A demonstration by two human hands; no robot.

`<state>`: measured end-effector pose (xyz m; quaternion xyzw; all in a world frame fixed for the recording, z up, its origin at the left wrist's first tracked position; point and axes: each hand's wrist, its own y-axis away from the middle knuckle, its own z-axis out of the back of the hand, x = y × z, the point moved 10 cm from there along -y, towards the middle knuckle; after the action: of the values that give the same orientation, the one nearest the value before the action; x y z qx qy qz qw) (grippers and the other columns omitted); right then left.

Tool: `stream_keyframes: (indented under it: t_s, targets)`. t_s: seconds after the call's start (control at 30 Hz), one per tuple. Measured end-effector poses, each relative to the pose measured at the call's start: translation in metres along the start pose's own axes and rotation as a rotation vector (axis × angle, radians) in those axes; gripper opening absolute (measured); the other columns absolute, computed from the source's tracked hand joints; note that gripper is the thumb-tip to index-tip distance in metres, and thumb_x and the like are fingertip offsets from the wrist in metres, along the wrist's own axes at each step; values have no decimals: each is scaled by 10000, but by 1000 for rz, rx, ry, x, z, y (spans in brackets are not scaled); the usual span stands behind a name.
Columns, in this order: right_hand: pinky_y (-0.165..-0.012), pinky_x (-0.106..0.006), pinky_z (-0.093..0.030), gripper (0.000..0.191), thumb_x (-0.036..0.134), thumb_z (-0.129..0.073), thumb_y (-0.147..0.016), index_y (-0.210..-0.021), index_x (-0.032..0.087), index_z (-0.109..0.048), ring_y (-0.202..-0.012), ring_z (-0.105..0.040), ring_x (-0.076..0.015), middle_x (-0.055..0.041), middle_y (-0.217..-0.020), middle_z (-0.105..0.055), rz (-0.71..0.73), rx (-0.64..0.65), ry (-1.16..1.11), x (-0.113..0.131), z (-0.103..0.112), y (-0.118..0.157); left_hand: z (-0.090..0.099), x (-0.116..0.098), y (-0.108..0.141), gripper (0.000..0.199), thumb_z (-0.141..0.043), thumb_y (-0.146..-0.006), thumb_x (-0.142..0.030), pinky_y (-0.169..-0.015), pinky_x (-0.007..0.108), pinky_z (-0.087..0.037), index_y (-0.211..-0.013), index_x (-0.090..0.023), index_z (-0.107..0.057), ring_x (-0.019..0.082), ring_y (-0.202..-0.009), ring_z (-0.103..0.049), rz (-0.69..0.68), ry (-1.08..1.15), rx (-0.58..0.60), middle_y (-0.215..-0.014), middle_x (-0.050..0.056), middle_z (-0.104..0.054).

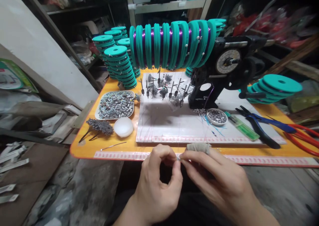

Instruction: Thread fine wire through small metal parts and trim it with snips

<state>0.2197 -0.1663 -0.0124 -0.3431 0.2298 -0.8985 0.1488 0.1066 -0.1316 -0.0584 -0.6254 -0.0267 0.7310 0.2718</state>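
My left hand (161, 179) and my right hand (219, 176) meet fingertip to fingertip just in front of the table's near edge. Each is closed in a pinch at the same spot, where a thin line seems to run upward; what they hold is too small to name. A grey wrap (198, 148) covers one finger of my right hand. Above the white board (164, 126) hangs a row of teal spools (171, 45) wound with purple line, with several small dark weights (163, 92) dangling below them.
A tray of grey cylinders (97, 111), a white cup (123, 127) and a dark prickly bundle (101, 127) lie left. To the right are a bowl of small metal parts (217, 116), a green cutter (245, 128), pliers (261, 131), red-handled tool (302, 138) and black winder (204, 94).
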Motion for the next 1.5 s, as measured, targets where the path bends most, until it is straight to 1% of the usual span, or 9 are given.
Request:
stream_keyframes:
  t_s: [0.2, 0.4, 0.5, 0.67, 0.9, 1.1, 1.27, 1.4, 1.5]
  targets:
    - [-592, -189, -532, 366, 87, -524, -916, -1260, 203, -564, -653, -635, -107, -16, -827, -669, 56, 56, -34, -1, -4, 0, 1, -3, -1, 308, -505, -824, -15, -695, 298, -466, -993, -265, -444, 140, -745, -510, 15, 110, -24, -834, -16, -481]
    - [-561, -196, -530, 216, 104, -520, -920, -1061, 208, -646, -620, -633, -110, -5, -753, -643, 92, 95, -87, 4, -7, -8, 6, 2, 1, 274, -517, -850, -43, -698, 263, -477, -985, -274, -460, 129, -748, -507, 103, 263, -54, -840, -20, -476]
    - [-555, -189, -520, 212, 76, -517, -905, -995, 213, -653, -631, -638, -107, -12, -775, -649, 101, 76, -51, 6, -5, -8, 7, 8, -1, 214, -544, -881, -91, -719, 243, -505, -991, -269, -496, 115, -753, -551, 194, 373, -42, -840, -20, -538]
    - [-684, -249, -548, 313, 29, -526, -882, -1095, 223, -647, -810, -683, -165, -67, -928, -687, 185, -31, 188, 12, 3, -1, -8, 22, -4, 193, -690, -843, -193, -714, 203, -544, -1035, -204, -672, 107, -745, -642, 436, 575, 54, -820, 15, -696]
    - [-696, -283, -551, 344, 33, -521, -890, -1172, 221, -582, -835, -679, -192, -71, -898, -696, 223, -26, 267, 12, 2, 3, -11, 36, -2, 80, -721, -832, -247, -644, 199, -553, -862, -173, -724, 98, -648, -656, 539, 608, 16, -726, 13, -731]
    - [-640, -251, -549, 310, 42, -502, -905, -1100, 253, -617, -776, -688, -167, -39, -892, -697, 197, -43, 259, 12, 2, 2, -14, 36, 0, 78, -717, -815, -222, -630, 182, -534, -811, -158, -672, 84, -607, -638, 542, 623, 34, -671, -7, -692]
    - [-699, -212, -555, 294, 55, -574, -891, -1131, 215, -633, -769, -698, -136, -41, -944, -712, 203, -123, 201, 9, 8, 8, -4, 27, -5, 56, -674, -800, -165, -638, 220, -513, -752, -159, -646, 115, -632, -616, 444, 426, -11, -679, 3, -671]
    - [-618, -192, -522, 239, 72, -585, -899, -1111, 179, -612, -643, -668, -106, -28, -838, -717, 181, -143, 244, 4, 9, 10, 2, 21, -7, 53, -648, -793, -151, -634, 262, -515, -743, -166, -640, 151, -644, -621, 358, 276, -41, -690, 16, -662]
    - [-634, -200, -514, 201, 67, -549, -917, -1064, 185, -620, -709, -686, -115, -44, -870, -710, 173, -123, 238, 1, 7, 8, 4, 19, -8, 65, -638, -789, -143, -622, 269, -508, -733, -173, -624, 159, -642, -616, 320, 209, -52, -686, 13, -652]
